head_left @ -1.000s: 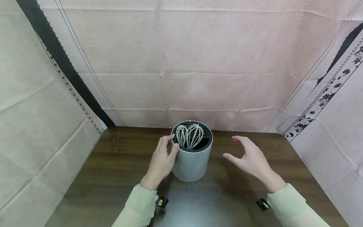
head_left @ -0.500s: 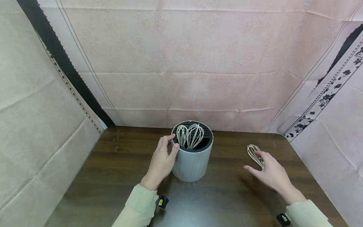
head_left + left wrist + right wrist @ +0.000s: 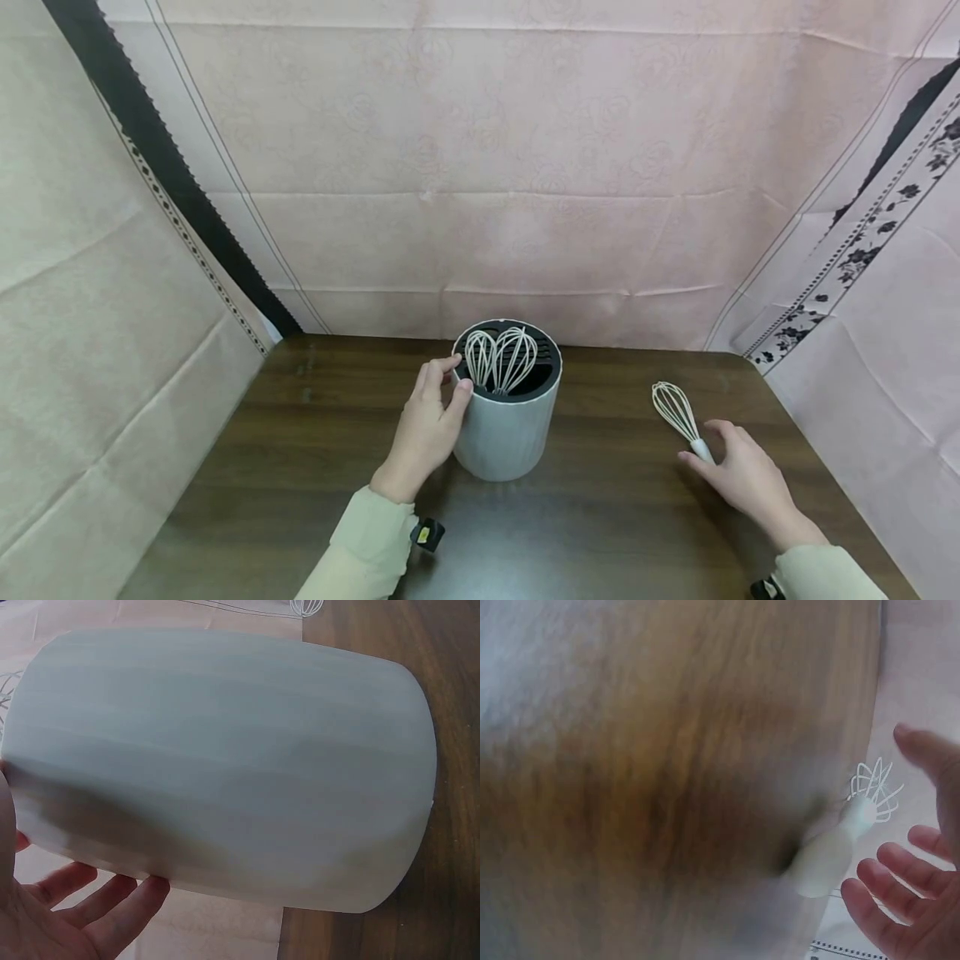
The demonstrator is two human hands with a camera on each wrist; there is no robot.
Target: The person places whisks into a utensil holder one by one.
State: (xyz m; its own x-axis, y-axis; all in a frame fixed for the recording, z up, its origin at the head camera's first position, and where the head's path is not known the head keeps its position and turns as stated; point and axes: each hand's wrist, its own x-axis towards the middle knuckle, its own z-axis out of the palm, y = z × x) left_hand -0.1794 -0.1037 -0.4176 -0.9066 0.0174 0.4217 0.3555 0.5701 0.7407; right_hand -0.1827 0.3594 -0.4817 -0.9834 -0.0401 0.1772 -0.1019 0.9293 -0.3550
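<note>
A light grey-blue utensil holder (image 3: 501, 437) with a black slotted top stands upright on the table. Two whisks (image 3: 512, 360) rest in it, wire loops upward and handles hidden inside. My left hand (image 3: 426, 421) holds its left side near the rim, thumb toward the front and fingers further back; the left wrist view shows fingertips (image 3: 154, 889) along its wall. To the right, another whisk (image 3: 677, 412) lies on the table, its pale handle (image 3: 826, 859) toward me. Around that handle my right hand (image 3: 746, 479) hovers, thumb and fingers spread apart, gripping nothing.
The dark wooden table (image 3: 315, 467) ends at a pale pink cloth backdrop (image 3: 495, 167) just behind the utensil holder. More cloth hangs on the left and right, the right one with a black floral border (image 3: 858, 254).
My right hand has moved right and toward me, from beside the utensil holder to the handle of the lying whisk, now uncovered. My left hand and the holder stay in place.
</note>
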